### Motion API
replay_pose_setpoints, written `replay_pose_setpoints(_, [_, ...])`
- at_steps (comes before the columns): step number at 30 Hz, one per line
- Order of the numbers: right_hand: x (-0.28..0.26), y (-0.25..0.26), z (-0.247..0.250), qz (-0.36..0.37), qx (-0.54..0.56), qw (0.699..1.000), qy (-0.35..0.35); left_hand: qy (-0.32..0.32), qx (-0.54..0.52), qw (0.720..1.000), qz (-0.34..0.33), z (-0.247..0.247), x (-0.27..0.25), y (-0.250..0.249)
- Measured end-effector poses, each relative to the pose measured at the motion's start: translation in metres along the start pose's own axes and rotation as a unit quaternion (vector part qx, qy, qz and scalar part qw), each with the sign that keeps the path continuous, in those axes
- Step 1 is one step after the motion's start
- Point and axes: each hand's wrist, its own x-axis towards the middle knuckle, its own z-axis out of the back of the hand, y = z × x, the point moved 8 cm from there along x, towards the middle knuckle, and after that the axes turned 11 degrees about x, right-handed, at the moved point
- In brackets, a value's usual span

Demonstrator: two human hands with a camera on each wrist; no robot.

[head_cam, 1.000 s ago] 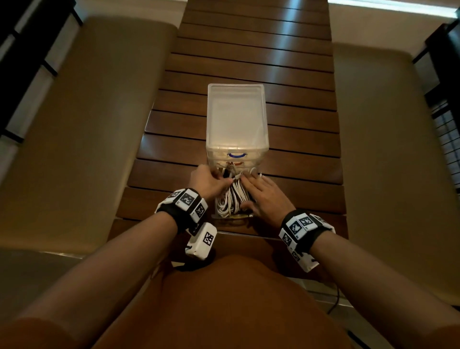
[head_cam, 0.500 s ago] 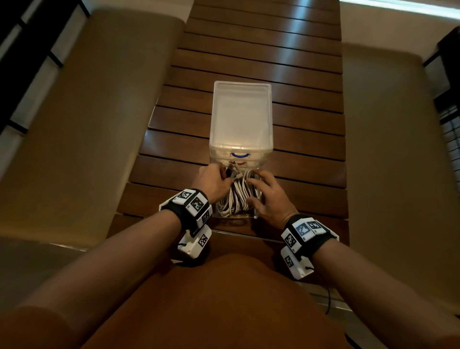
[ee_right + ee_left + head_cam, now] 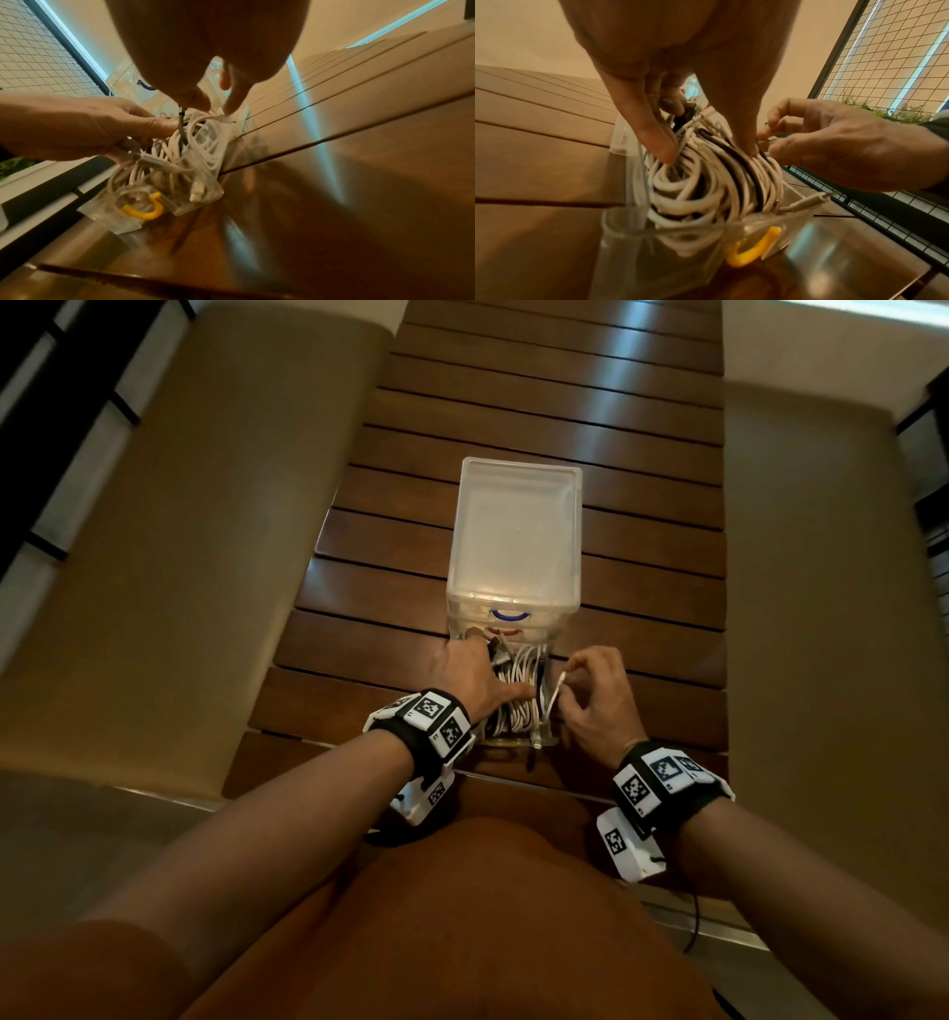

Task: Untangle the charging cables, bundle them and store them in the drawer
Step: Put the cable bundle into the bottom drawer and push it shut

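Note:
A bundle of white and black charging cables point(image 3: 518, 706) fills the pulled-out clear bottom drawer point(image 3: 545, 741) of a small plastic drawer unit point(image 3: 513, 531). My left hand point(image 3: 477, 675) lies on top of the coils point(image 3: 706, 182), fingers and thumb fairly straight, pressing them down into the drawer. My right hand point(image 3: 570, 685) is raised just right of the drawer and pinches a loose cable end point(image 3: 554, 695) between thumb and forefinger point(image 3: 192, 99). The drawer's yellow handle point(image 3: 144, 213) faces me. One connector point(image 3: 808, 201) pokes out over the drawer's right wall.
The drawer unit stands on a dark wooden slatted table point(image 3: 642, 588), close to its near edge. Above the drawer is a shut drawer with a blue handle point(image 3: 508, 614). Tan bench seats point(image 3: 179, 557) run along both sides. A wire mesh panel point(image 3: 885, 60) stands beyond.
My right hand has lifted off the bundle and now pinches a loose cable end beside the drawer. My left hand has slid further over the coils.

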Motion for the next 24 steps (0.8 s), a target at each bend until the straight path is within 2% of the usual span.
replay_pose_setpoints(3, [0.004, -0.006, 0.002, -0.004, -0.039, 0.999, 0.017, 0.002, -0.01, 1.0, 0.002, 0.0, 0.0, 0.0])
replay_pose_setpoints(6, [0.005, -0.002, -0.002, 0.007, -0.02, 0.999, 0.039, 0.0, -0.022, 1.0, -0.001, -0.002, 0.0, 0.001])
replay_pose_setpoints(9, [0.003, 0.002, -0.005, 0.037, -0.043, 0.998, 0.019, -0.002, -0.028, 1.0, -0.007, -0.002, 0.001, 0.0])
replay_pose_setpoints(11, [0.002, 0.0, -0.006, 0.028, -0.055, 0.998, 0.005, -0.004, -0.028, 1.0, -0.006, -0.003, 0.002, 0.001])
replay_pose_setpoints(16, [-0.001, 0.008, -0.009, 0.062, -0.126, 0.99, 0.015, -0.001, -0.034, 0.999, -0.007, -0.005, 0.003, 0.002])
replay_pose_setpoints(21, [-0.012, 0.014, -0.01, 0.1, -0.155, 0.978, 0.101, 0.005, -0.031, 0.999, -0.008, -0.006, 0.004, 0.002])
replay_pose_setpoints(24, [-0.014, 0.013, -0.013, 0.118, -0.207, 0.959, 0.156, 0.004, -0.032, 0.999, -0.012, -0.005, 0.003, 0.001])
